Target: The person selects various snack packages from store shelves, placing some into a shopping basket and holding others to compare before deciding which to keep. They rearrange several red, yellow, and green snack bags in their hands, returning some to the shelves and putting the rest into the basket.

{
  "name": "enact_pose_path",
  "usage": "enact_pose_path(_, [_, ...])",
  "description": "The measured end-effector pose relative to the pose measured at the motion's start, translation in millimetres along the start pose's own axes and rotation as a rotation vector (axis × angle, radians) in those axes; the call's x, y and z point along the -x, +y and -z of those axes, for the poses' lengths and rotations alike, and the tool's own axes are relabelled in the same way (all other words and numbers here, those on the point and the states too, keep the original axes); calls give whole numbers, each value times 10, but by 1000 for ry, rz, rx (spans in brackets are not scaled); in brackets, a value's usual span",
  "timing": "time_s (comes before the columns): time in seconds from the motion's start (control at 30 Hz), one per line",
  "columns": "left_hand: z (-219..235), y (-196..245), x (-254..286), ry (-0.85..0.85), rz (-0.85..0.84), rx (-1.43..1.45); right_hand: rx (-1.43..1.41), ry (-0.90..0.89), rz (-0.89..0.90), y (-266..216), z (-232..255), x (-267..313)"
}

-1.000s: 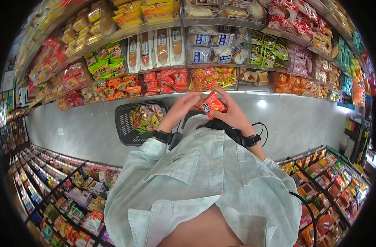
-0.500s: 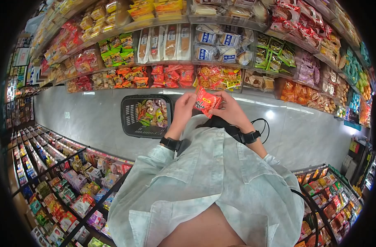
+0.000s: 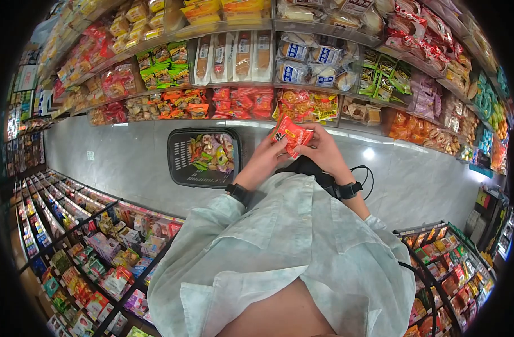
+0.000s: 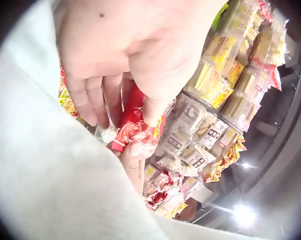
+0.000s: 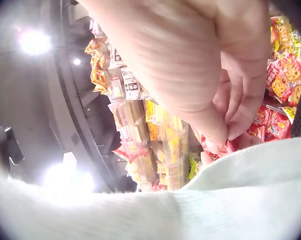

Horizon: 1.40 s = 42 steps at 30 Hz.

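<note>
A small red snack packet (image 3: 292, 135) with dark lettering is held between both hands in front of the body. The left hand (image 3: 266, 155) grips its left side, thumb lying across the front. On the other side the right hand (image 3: 324, 153) pinches the packet's right edge between thumb and fingers. In the left wrist view the left thumb presses on the shiny red wrapper (image 4: 140, 127), and a fingertip of the other hand touches its lower end. The right wrist view shows the right thumb and fingertips closed on a red corner, mostly hidden by the sleeve.
A dark shopping basket (image 3: 177, 163) with several wrapped snacks stands on the grey floor, left of the hands. Ahead are tiered shelf bins, including red packets (image 3: 243, 103) and packaged bread (image 3: 243, 56). More shelves (image 3: 108, 241) stand behind at both sides. A black cable (image 3: 371, 182) loops by the right wrist.
The left hand has come in from the left, first apart from the packet, then at its edge, and now grips it. The packet has turned and shifted slightly right in view.
</note>
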<state>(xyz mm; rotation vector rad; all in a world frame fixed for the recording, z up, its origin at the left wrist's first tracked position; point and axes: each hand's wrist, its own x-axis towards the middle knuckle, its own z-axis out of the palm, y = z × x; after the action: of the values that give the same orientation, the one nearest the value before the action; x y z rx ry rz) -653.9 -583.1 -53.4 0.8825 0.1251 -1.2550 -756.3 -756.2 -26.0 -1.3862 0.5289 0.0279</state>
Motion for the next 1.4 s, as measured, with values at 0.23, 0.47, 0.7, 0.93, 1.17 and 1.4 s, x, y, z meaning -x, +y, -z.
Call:
enact_pose_path(0.23, [690,231,-295,235,-153,53,-59,36,-174,175,-59,-15])
enact_pose_path(0.47, [2400,453,-652,667,-83,-69,-90,151,-216,137,-221,-38])
enact_pose_path(0.7, [3262,777,-1083,728,-114,-537,-107,206,-252,239,-380,-18])
enact_pose_path(0.93, [3200,803,-1269,856,-156,-1319,-106,246,-279,241,-462,30])
enact_pose_path(1.17, [3176,567,-1201,838,-391,-1406,-100,231,-265,253,-454,-11])
enact_pose_path(1.4, [3173,483,-991,760,-338,-1307,-32,223,-187,13,-346,61])
